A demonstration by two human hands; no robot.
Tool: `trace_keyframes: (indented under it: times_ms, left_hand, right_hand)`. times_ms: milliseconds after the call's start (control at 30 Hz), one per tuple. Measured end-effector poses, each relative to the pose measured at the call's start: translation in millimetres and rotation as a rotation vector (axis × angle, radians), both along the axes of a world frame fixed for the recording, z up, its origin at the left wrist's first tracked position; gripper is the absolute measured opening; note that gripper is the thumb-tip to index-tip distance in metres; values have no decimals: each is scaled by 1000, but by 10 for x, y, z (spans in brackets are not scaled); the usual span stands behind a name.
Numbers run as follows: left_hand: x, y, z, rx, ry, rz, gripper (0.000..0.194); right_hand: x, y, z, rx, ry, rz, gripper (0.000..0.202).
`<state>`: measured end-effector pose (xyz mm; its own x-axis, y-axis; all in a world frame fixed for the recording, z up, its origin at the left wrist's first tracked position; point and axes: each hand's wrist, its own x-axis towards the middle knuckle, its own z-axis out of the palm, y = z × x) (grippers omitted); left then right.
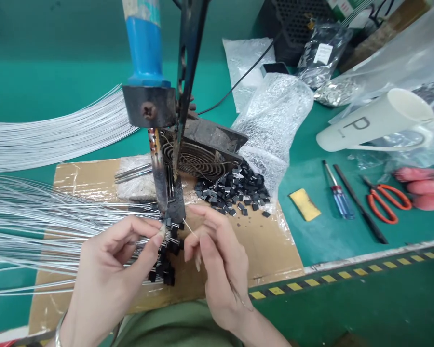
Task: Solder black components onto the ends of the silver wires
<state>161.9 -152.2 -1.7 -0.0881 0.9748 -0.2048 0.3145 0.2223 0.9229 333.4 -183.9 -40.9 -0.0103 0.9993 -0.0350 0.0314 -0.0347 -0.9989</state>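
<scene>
My left hand (121,262) pinches a small black connector (168,222) between thumb and forefinger. The connector sits just below the tip of a blue-handled soldering iron (159,178), which is clamped upright in a stand; whether they touch I cannot tell. In my right hand (219,260), thumb and fingers close on a thin strand of solder wire (190,227), its free end pointing left toward the connector. Beneath my left hand lie grey wires (94,212) that end in black connectors (166,270), partly hidden by the fingers.
Loose black connectors (235,188) lie heaped beside a dusty fan (206,154) and bubble wrap (278,115). On the right are a yellow sponge (305,204), screwdriver (340,195), orange-handled pliers (386,200) and a white mug (372,120). More wires (50,140) lie at left.
</scene>
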Motion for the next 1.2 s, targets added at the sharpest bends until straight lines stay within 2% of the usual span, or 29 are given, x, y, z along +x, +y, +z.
trace_keyframes:
  times_ms: [67,167,267,367,567,933,1200]
  left_hand:
    - [-2,13,0,3,7,-1,11]
    - [-7,25,-14,10,19,9,7]
    - [-5,43,-29,20,26,16,7]
    - [-3,63,-29,30,37,12,9]
    - [-23,72,0,26,48,24,8]
    - [5,145,8,33,49,27,8]
    - [29,172,61,2,42,48,10]
  right_hand:
    - [11,4,25,27,-7,7,37]
    - [28,26,48,70,-81,-5,16]
    - [35,64,58,125,-140,-18,22]
    - [26,97,66,150,-61,-21,20]
    - [-12,110,79,56,115,-6,22]
    - [-91,188,65,13,224,-101,26]
    - [-61,207,102,-24,243,-75,23]
